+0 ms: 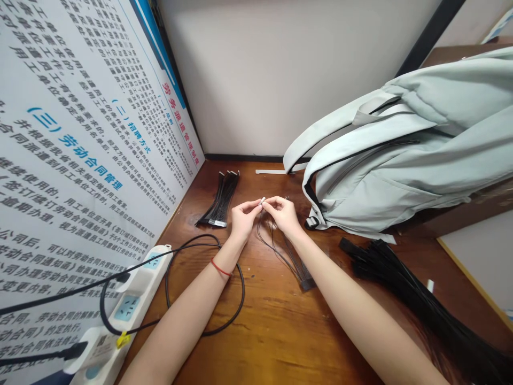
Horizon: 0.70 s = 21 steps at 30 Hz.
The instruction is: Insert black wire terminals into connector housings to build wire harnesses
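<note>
A small white connector (262, 200) is pinched between the fingertips of both my hands, above the wooden table. My left hand (243, 218) comes at it from the left, thumb and index finger closed together. From the other side my right hand (285, 215) grips it in the same way. Thin dark wires (295, 266) trail from the fingertips toward me and end in a flat black connector (307, 284) beside my right forearm. My fingers cover most of the white piece. Left of my left hand lies a short bundle of black wires (220, 200) with a white connector end.
A black cable (243, 291) loops under my left forearm, near a white power strip (154, 262). At right, a long bundle of black wires (404, 283) lies on the table (264, 342). Behind it sits a pale backpack (436, 144). A printed board (80, 133) stands left.
</note>
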### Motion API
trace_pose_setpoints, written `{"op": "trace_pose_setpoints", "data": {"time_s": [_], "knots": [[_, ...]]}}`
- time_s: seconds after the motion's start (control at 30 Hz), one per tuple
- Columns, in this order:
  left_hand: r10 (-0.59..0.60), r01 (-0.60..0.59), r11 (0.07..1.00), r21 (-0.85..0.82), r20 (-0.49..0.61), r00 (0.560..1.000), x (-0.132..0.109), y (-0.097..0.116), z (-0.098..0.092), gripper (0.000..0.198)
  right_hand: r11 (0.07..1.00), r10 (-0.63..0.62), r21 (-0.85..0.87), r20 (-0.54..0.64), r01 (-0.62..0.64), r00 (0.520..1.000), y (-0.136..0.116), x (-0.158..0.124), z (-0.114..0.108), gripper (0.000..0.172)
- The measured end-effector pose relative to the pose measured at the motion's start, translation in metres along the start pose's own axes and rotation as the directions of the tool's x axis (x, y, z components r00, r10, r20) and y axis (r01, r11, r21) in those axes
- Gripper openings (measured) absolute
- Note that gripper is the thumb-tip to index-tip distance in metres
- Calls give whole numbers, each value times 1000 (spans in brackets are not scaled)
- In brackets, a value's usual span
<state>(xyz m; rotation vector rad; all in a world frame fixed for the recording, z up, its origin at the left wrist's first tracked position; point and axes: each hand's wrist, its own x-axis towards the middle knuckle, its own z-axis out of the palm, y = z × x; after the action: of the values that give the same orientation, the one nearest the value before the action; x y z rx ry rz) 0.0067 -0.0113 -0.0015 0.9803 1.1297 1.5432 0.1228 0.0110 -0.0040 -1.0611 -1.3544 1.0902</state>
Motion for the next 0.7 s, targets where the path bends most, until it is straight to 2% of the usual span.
{"op": "trace_pose_setpoints", "data": {"time_s": [0.1, 0.2, 0.43, 0.7], "knots": [[-3, 3, 1000, -5, -13, 1000, 0, 0, 1, 22, 1000, 15, 20, -13, -15, 1000, 1, 0, 1, 24], [2, -3, 1000, -28, -38, 999, -1, 0, 1, 23, 999, -21, -32, -27, 20, 999, 1, 0, 3, 26], [17, -20, 999, -26, -89, 996, 1, -3, 1, 22, 993, -78, -89, 37, 81, 996, 3, 0, 4, 21], [18, -18, 1000, -15, -37, 999, 1, -3, 0, 21, 996, -53, -70, 28, 55, 998, 4, 0, 2, 16]]}}
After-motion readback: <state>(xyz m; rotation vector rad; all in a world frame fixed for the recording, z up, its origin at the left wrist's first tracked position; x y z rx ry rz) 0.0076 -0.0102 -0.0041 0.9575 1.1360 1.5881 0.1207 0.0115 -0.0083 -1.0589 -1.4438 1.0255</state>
